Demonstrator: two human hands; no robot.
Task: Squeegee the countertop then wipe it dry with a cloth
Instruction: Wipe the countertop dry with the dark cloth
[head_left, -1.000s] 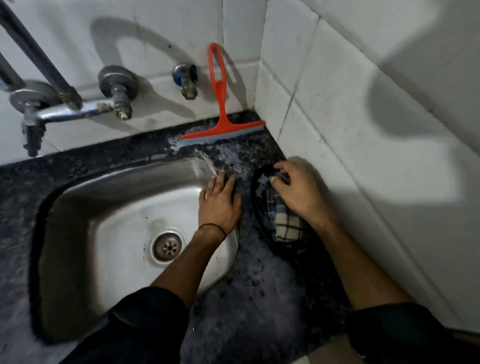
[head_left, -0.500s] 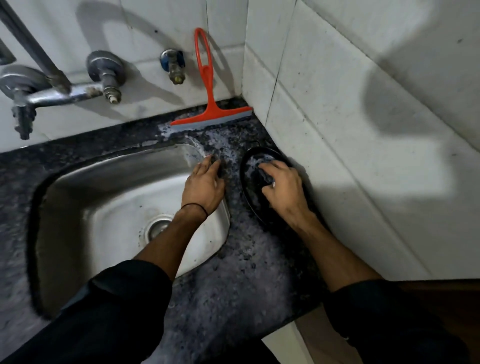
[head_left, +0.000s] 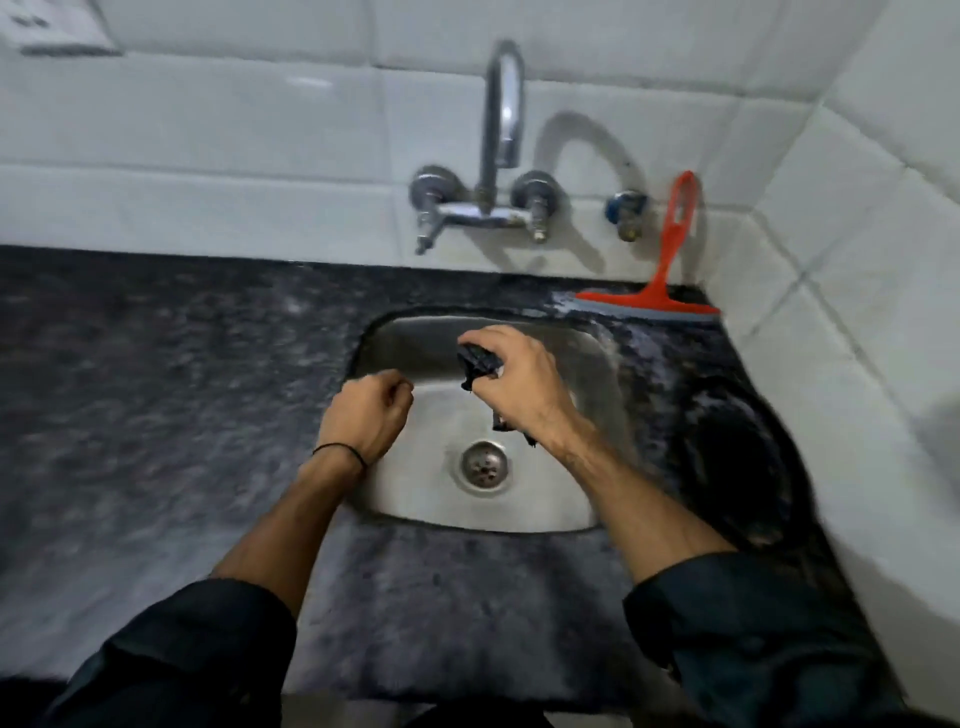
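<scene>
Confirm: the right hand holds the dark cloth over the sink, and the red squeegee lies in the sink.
Only the squeegee is wrong: the head view shows it on the countertop, leaning against the wall. The rest holds.

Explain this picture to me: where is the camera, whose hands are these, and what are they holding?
No machine here: a person works with bare hands, filmed by one camera on their head, looking forward and down. The right hand grips a dark cloth over the steel sink. The left hand is curled, with nothing visible in it. A red squeegee stands on the dark countertop in the back right corner, its handle leaning on the tiled wall. A tap is fixed to the wall behind the sink.
</scene>
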